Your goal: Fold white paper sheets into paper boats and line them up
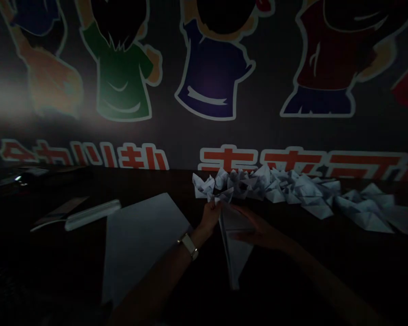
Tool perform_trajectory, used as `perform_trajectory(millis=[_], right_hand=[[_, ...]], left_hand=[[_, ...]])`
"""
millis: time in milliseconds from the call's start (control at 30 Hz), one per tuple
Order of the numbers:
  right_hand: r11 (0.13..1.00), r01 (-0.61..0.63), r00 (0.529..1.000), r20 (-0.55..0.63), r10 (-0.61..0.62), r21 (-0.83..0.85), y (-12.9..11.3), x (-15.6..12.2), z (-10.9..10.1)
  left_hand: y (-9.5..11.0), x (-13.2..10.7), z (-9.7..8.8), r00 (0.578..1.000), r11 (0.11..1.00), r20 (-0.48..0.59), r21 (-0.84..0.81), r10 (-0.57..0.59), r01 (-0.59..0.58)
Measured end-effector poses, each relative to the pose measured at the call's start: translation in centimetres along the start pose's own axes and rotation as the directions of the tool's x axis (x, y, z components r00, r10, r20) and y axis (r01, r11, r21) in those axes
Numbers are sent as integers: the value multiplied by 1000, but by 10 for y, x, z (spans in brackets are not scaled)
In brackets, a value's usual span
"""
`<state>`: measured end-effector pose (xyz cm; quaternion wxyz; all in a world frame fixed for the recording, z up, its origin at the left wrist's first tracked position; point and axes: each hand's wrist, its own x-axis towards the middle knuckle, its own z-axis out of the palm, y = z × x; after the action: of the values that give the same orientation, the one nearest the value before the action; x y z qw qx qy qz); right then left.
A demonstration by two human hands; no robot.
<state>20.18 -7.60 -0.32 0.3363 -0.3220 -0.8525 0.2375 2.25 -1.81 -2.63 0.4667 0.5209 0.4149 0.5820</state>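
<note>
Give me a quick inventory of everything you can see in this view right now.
folded paper boats: many, too overlapped to count, white, heaped along the far table edge
folded paper sheet: 1, white, between the hands
flat paper: sheet count unclear, pale, on the table left of the hands
bar-shaped item: 1, white, left of the flat paper
flat item: 1, dull brown-grey, beside the bar
table: 1, dark, under everything
cartoon mural: 1, multicoloured with red lettering, on the wall behind
wristwatch: 1, white strap, on the left wrist
left hand: 1, pinching the sheet's top
right hand: 1, fingers against the sheet
</note>
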Motion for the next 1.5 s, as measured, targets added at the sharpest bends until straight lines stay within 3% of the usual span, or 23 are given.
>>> perform_trajectory(millis=[167, 333, 733, 833, 933, 1033, 1133, 1233, 1500], right_hand=[[995, -2, 999, 31, 5, -102, 10, 0, 6], [999, -22, 998, 62, 24, -28, 15, -2, 9], [997, -80, 991, 106, 81, -14, 10, -3, 12], [995, -103, 988, 117, 103, -13, 9, -3, 11], [994, -110, 988, 103, 111, -15, 13, -2, 11], [996, -80, 996, 46, 81, -27, 17, -2, 11], [995, -77, 996, 29, 80, -69, 17, -1, 12], [987, -96, 994, 45, 102, -128, 15, -2, 14], [906, -154, 988, -59, 142, -395, 8, -1, 33]], left_hand=[[-3, -2, 2, 999, 999, 22, 26, 24, -25], [3, -8, 7, 996, 994, 74, 92, 54, -61], [2, -9, 7, 997, 999, 74, 41, 29, -32], [6, -12, 8, 997, 1000, 76, 16, -11, 10], [10, -16, 9, 996, 990, 65, -117, -66, 74], [13, -20, 11, 981, 958, 129, -229, -143, 170], [15, -23, 13, 957, 939, 251, -270, -146, 214], [14, -26, 16, 952, 931, 291, -312, -96, 189], [9, -32, 22, 969, 907, 194, -360, -155, 218]])
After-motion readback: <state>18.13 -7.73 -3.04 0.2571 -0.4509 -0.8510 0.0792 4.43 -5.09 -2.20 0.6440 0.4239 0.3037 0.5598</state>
